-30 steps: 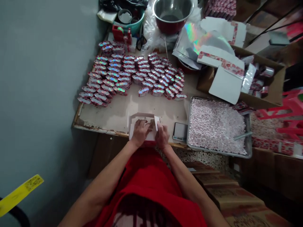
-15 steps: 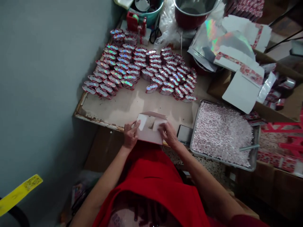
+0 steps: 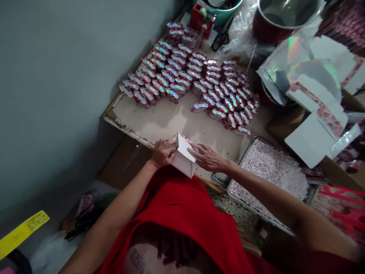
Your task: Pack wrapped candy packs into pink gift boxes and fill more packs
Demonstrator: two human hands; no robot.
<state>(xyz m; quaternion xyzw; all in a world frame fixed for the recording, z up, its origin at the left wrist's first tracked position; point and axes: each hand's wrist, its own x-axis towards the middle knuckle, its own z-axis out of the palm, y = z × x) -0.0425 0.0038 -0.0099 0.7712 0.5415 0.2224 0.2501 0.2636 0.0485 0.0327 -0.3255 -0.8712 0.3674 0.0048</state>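
Note:
A small folding carton (image 3: pixel 186 155), white inside with red print on its outside, is at the table's front edge, against the red apron. My left hand (image 3: pixel 163 153) is closed around its left side. My right hand (image 3: pixel 207 156) touches the carton's right side and a white flap, fingers stretched out and slightly apart. Part of the carton is hidden behind the fingers. Beyond it on the table (image 3: pixel 159 123) stand rows of small red-and-silver packets (image 3: pixel 176 74) with shiny rainbow tops.
To the right lies a metal tray (image 3: pixel 285 228) of small pale pink-and-white pieces (image 3: pixel 265 171), with a small scale (image 3: pixel 218 178) beside it. Flattened cartons (image 3: pixel 309 139) lean over a cardboard box (image 3: pixel 336 167). A tape dispenser (image 3: pixel 201 19), scissors (image 3: pixel 221 40) and a dark red bowl (image 3: pixel 268 28) are behind.
The carton has turned and tilted, with a white flap now slanting across its top. My right hand has shifted from pinching the right flap to stretched fingers. The view has swung left.

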